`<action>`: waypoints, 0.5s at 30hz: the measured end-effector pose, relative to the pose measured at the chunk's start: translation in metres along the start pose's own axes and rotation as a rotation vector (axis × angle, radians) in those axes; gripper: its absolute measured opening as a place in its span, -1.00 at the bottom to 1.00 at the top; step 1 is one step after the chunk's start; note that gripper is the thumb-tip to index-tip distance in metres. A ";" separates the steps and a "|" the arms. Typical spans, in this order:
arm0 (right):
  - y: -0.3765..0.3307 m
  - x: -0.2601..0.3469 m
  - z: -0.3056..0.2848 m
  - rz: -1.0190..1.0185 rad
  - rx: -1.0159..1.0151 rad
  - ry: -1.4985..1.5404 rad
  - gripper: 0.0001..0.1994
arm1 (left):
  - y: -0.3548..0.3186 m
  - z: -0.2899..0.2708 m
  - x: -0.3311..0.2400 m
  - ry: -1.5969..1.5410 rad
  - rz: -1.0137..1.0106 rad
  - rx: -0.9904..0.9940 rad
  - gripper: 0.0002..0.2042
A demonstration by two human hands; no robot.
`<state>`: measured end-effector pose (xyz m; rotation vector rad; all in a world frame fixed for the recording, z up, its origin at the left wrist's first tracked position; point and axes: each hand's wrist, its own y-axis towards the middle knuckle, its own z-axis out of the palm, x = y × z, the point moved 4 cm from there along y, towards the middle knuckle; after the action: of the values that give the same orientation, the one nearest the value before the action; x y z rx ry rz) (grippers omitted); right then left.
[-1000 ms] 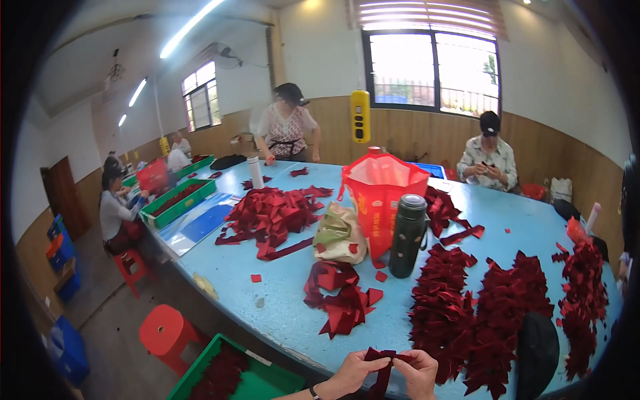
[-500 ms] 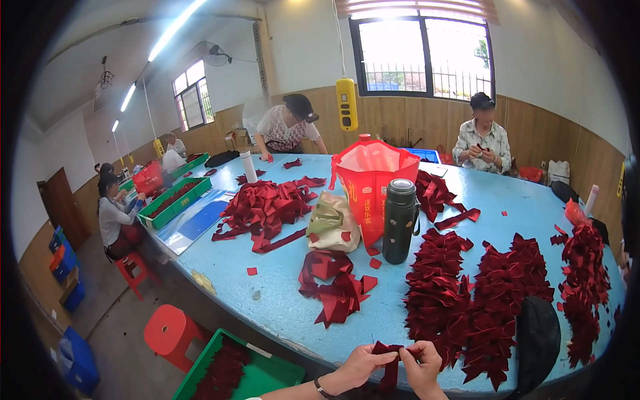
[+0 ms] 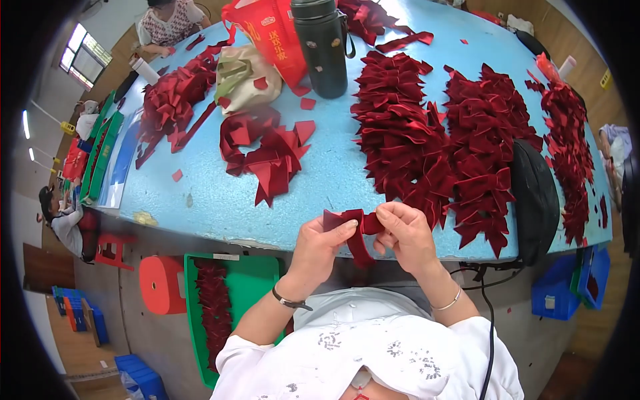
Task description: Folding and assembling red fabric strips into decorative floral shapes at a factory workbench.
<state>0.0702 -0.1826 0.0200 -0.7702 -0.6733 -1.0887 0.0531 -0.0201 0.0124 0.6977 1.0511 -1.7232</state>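
Observation:
Between my two hands is a dark red velvet ribbon (image 3: 361,248), folded into a loop with a tail hanging down. My left hand (image 3: 317,248) pinches its left part between thumb and fingers. On the right side, my right hand (image 3: 407,237) is closed on the other part of the same ribbon. Both hands are just off the front edge of the blue table (image 3: 267,223). Beyond them lie loose ribbon pieces (image 3: 267,157), and to the right rows of finished-looking red bows (image 3: 400,127) and more bows (image 3: 490,127).
A dark green thermos (image 3: 321,57) stands beside a red bag (image 3: 273,40) and a cream cloth bag (image 3: 250,77). A black pouch (image 3: 535,207) rests at the table's right front edge. At lower left are a green crate (image 3: 257,283) holding bows and a red stool (image 3: 162,285). Other people sit around the table.
The view has tipped down toward my body. Both hands still grip the ribbon, which now shows a wide loop between them.

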 end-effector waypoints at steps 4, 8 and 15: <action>-0.008 0.001 -0.001 0.012 0.074 -0.142 -0.87 | -0.009 0.007 0.003 0.034 0.026 0.029 -0.82; -0.008 0.002 -0.006 0.010 0.126 -0.266 -0.86 | -0.011 0.008 0.005 0.072 0.058 0.063 -0.81; -0.008 0.000 -0.006 0.007 0.150 -0.293 -0.85 | -0.010 0.006 0.005 0.104 0.054 0.052 -0.80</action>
<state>0.0634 -0.1897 0.0180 -0.8092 -0.9883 -0.9151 0.0426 -0.0257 0.0144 0.8490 1.0517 -1.6882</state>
